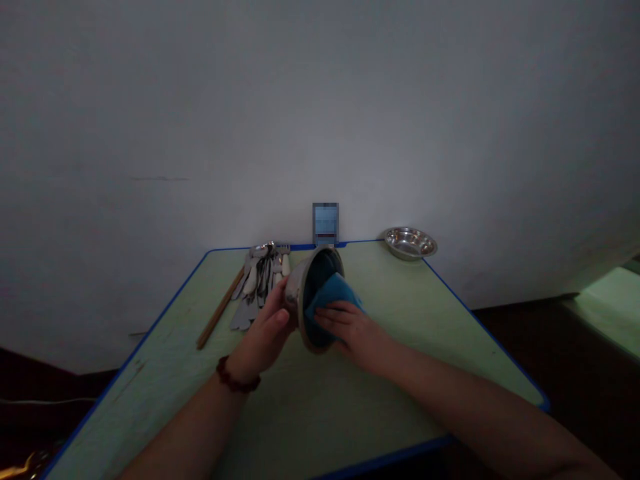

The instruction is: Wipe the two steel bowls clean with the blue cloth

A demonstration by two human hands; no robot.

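A metal bowl point(296, 283) is tilted on its side above the table, its opening facing right. My left hand point(267, 333) grips it from the left, the thumb in view and some fingers hidden behind the bowl. Pressed against the bowl's inside is a blue cloth point(336, 292), held under the fingers of my right hand point(353, 331). Part of the cloth lies hidden beneath those fingers. A dark red beaded bracelet point(237, 377) circles my left wrist.
Left of the bowl lies a pile of forks, spoons and knives point(260, 280), with wooden chopsticks point(220, 310) beside it. A second metal bowl point(410, 245) stands at the back right corner. A phone-like screen point(326, 223) leans on the wall behind the blue-edged green table point(420, 320).
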